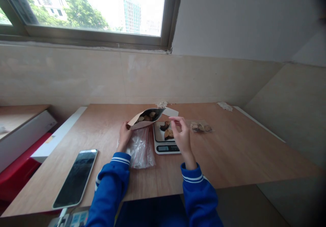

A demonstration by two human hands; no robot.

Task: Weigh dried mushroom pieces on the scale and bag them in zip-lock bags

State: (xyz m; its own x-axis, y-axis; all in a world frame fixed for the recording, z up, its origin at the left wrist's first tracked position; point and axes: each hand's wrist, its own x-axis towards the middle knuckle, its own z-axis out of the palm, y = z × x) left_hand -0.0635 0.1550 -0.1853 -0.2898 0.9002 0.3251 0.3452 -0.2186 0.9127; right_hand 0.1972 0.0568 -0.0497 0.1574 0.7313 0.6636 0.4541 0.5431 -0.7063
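A paper pouch (144,121) with its mouth spread wide is gripped at its left end by my left hand (124,136). Brown and pale dried slices (150,116) show inside it. To the right, my right hand (182,135) hovers over the white digital scale (159,139), thumb and fingers curved and slightly apart, with nothing visible between them. On the scale's tray lie a tan dried piece (168,134) and a darker dried piece (165,126). My right hand hides part of the tray and the scale's right side.
Clear zip bags (141,150) lie below the pouch. A small clear bag of dried slices (201,127) rests right of the scale, and a white card (170,112) behind it. A phone (76,177) with a cable lies at the left of the wooden table (244,152).
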